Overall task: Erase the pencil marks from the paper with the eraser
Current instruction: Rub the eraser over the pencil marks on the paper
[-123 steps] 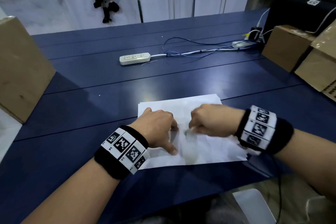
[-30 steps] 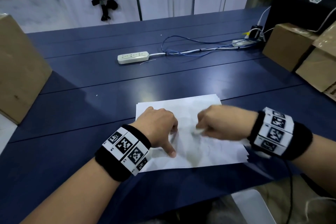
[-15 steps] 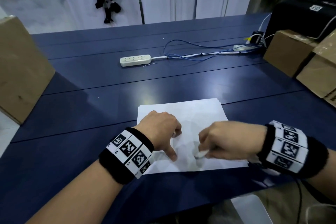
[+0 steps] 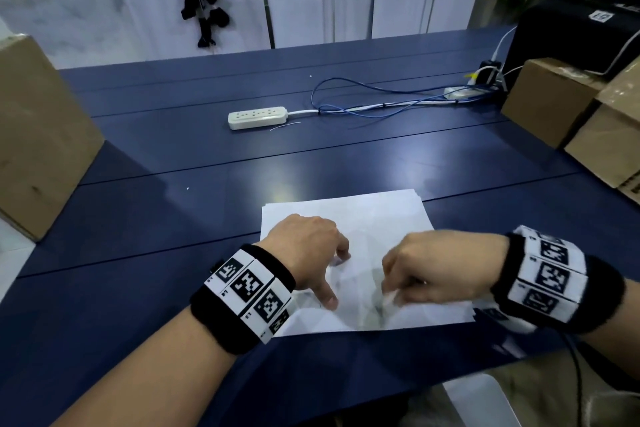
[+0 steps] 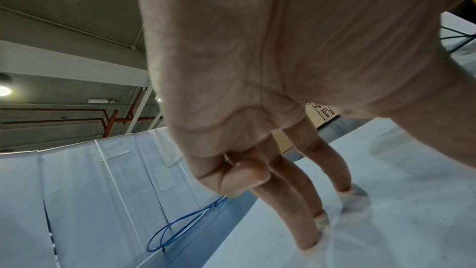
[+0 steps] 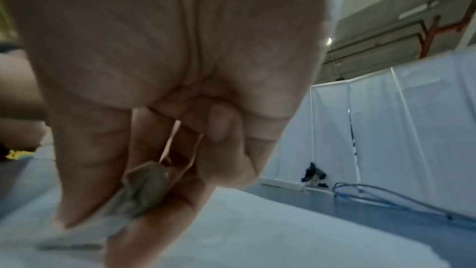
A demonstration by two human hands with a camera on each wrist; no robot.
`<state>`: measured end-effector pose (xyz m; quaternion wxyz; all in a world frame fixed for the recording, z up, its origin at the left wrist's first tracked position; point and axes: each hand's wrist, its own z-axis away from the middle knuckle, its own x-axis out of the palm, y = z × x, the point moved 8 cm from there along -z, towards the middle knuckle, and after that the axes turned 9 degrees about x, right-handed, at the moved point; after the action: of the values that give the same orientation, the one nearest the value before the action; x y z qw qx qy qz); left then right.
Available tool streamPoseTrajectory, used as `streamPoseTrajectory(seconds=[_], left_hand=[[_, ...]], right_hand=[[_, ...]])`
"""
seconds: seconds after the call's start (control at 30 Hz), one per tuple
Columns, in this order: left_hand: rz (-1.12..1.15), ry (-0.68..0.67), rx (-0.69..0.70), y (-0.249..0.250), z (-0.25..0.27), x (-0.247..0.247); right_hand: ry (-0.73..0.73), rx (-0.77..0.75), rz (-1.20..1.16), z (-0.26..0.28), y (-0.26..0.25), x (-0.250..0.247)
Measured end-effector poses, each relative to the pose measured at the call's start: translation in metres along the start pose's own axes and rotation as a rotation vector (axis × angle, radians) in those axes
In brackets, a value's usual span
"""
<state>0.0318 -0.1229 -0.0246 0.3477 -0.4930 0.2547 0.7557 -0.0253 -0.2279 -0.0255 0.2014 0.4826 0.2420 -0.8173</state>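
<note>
Left hand (image 4: pixel 304 246) presses straightened fingers (image 5: pixel 306 237) onto the white paper sheet (image 4: pixel 374 218) to steady it, while right hand (image 4: pixel 433 270) pinches the small grey-white eraser (image 6: pixel 144 189) against the pencil marks (image 4: pixel 375 312).

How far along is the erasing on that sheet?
Midway, as far as shows. The left hand presses fingertips on the paper to steady it; the right hand pinches the eraser and rubs near the front edge. Faint grey marks remain there, so some rubbing is left.
</note>
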Motion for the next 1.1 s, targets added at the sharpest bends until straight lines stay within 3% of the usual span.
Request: streamPoseTrajectory(seconds=[0.13, 0.23, 0.3, 0.37, 0.43, 0.53, 0.6, 0.7, 0.8, 0.97, 1.03, 1.1], left_hand=[[-0.005, 0.013, 0.011, 0.000, -0.001, 0.000], [-0.014, 0.011, 0.000, -0.003, -0.001, 0.001], [-0.012, 0.005, -0.016, -0.004, 0.000, 0.002], [-0.020, 0.012, -0.025, -0.001, -0.001, 0.003], [-0.038, 0.028, -0.039, 0.003, -0.003, 0.001], [-0.056, 0.058, -0.057, 0.007, -0.005, -0.001], [-0.065, 0.078, -0.064, 0.007, -0.005, -0.003], [-0.056, 0.082, -0.075, 0.005, -0.004, -0.002], [-0.056, 0.078, -0.074, 0.006, -0.004, -0.002], [-0.068, 0.068, -0.065, 0.008, -0.003, -0.002], [-0.074, 0.064, -0.068, 0.007, -0.003, -0.003], [-0.067, 0.063, -0.076, 0.005, -0.003, -0.003]], right_hand=[[0.185, 0.362, 0.153, -0.022, 0.059, -0.032], [0.206, 0.324, 0.252, -0.018, 0.053, -0.027], [0.197, 0.159, 0.127, -0.002, 0.023, -0.018], [0.087, 0.025, 0.004, 0.011, 0.000, -0.006], [0.038, 0.065, 0.027, 0.006, 0.006, -0.004], [0.141, 0.319, 0.136, -0.016, 0.048, -0.023], [0.210, 0.385, 0.193, -0.022, 0.064, -0.030], [0.181, 0.201, 0.149, -0.011, 0.036, -0.021], [0.037, 0.013, -0.028, 0.005, 0.005, -0.005], [0.176, 0.359, 0.093, -0.021, 0.062, -0.030], [0.206, 0.377, 0.186, -0.023, 0.067, -0.029], [0.199, 0.289, 0.205, -0.014, 0.047, -0.022]])
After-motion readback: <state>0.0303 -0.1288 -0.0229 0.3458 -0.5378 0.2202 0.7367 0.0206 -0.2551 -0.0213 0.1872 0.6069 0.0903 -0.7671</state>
